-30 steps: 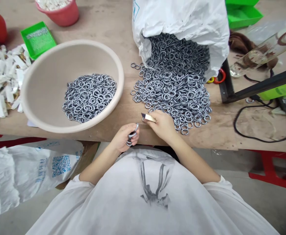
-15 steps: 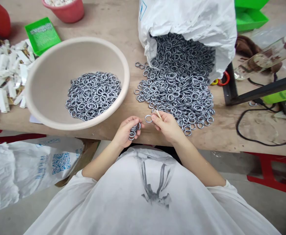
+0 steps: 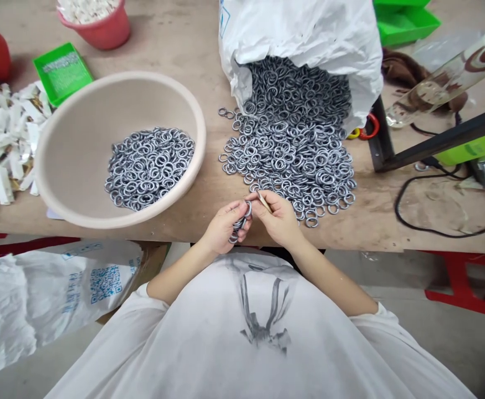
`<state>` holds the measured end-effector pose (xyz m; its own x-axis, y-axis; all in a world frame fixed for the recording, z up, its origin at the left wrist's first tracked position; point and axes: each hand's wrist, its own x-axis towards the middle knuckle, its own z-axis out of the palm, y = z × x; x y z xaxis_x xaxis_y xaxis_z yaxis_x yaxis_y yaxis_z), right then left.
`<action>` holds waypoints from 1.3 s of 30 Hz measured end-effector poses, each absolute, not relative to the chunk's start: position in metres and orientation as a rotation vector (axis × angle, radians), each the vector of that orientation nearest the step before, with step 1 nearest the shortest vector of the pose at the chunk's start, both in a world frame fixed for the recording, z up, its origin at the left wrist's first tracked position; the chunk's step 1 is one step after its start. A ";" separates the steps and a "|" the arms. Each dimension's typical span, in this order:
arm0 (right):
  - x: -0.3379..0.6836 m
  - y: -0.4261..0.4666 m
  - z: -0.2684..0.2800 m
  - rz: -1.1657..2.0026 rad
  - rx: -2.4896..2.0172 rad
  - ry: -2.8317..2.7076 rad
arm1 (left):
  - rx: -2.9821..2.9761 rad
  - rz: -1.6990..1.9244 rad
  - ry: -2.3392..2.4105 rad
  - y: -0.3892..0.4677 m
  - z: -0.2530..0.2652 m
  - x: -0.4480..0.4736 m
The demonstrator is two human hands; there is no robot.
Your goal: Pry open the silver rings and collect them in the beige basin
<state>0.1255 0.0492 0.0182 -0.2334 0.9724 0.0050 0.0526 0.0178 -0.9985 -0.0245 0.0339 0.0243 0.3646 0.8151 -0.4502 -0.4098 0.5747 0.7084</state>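
My left hand (image 3: 228,226) is closed around several grey rings (image 3: 236,230), with one ring (image 3: 249,209) standing up at its thumb and fingertips. Close against it, my right hand (image 3: 276,217) pinches a short, thin, pale stick (image 3: 264,203) with a darker end. The right fingertips meet the upright ring; whether they also grip it I cannot tell. Just beyond my hands, a pile of loose grey rings (image 3: 296,160) spills from a white sack (image 3: 304,33) onto the table. To the left stands a wide beige basin (image 3: 70,138) with many such rings in it.
White plastic pieces (image 3: 7,133) lie heaped at the left, near a green tray (image 3: 45,75) and a pink tub (image 3: 111,30). A black metal frame (image 3: 429,147), a dark cable (image 3: 400,213) and a clear tube (image 3: 437,88) occupy the right. The wooden table's (image 3: 375,235) front edge runs below my hands.
My hands have come together, and the ring from my right fingertips is now at my left hand's thumb. The stick stays in my right hand. The view has shifted slightly.
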 end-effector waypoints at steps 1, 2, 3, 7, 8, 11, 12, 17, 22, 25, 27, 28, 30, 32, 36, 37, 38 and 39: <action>0.126 0.050 0.018 1.338 -1.124 -1.444 | 0.522 0.835 0.871 0.033 0.025 -0.025; 0.126 0.051 0.018 1.332 -1.130 -1.456 | 0.514 0.831 0.863 0.033 0.026 -0.025; 0.127 0.051 0.019 1.320 -1.141 -1.463 | 0.510 0.826 0.855 0.032 0.027 -0.025; 0.132 0.048 0.024 1.069 -1.209 -1.631 | 0.480 0.820 0.804 0.031 0.027 -0.029; 0.133 0.046 0.025 0.973 -1.209 -1.730 | 0.464 0.829 0.793 0.031 0.027 -0.030; 0.134 0.039 0.029 0.778 -1.176 -1.983 | 0.423 0.852 0.788 0.032 0.025 -0.033; 0.134 0.037 0.030 0.747 -1.174 -2.023 | 0.417 0.856 0.792 0.032 0.025 -0.033; 0.131 0.034 0.029 0.706 -1.183 -2.048 | 0.409 0.864 0.780 0.031 0.024 -0.035; 0.133 0.050 0.014 0.946 -1.344 -1.840 | 0.462 0.799 0.687 0.025 0.030 -0.037; 0.135 0.059 0.008 0.988 -1.424 -1.719 | 0.490 0.789 0.637 0.023 0.032 -0.041; 0.134 0.060 0.010 0.921 -1.426 -1.771 | 0.454 0.832 0.667 0.024 0.031 -0.044; 0.134 0.060 0.013 0.866 -1.452 -1.832 | 0.431 0.856 0.694 0.025 0.030 -0.046; 0.133 0.058 0.017 0.727 -1.590 -1.999 | 0.390 0.894 0.752 0.026 0.026 -0.052; 0.132 0.056 0.019 0.571 -1.803 -2.186 | 0.368 0.934 0.800 0.028 0.021 -0.058; 0.131 0.051 0.017 0.385 -2.064 -2.385 | 0.356 1.006 0.877 0.030 0.015 -0.068; 0.131 0.051 0.016 0.385 -2.076 -2.391 | 0.351 1.007 0.883 0.031 0.015 -0.069; 0.132 0.051 0.015 0.401 -2.069 -2.379 | 0.347 1.004 0.884 0.031 0.014 -0.069; 0.132 0.052 0.014 0.439 -2.042 -2.346 | 0.345 1.000 0.883 0.032 0.014 -0.069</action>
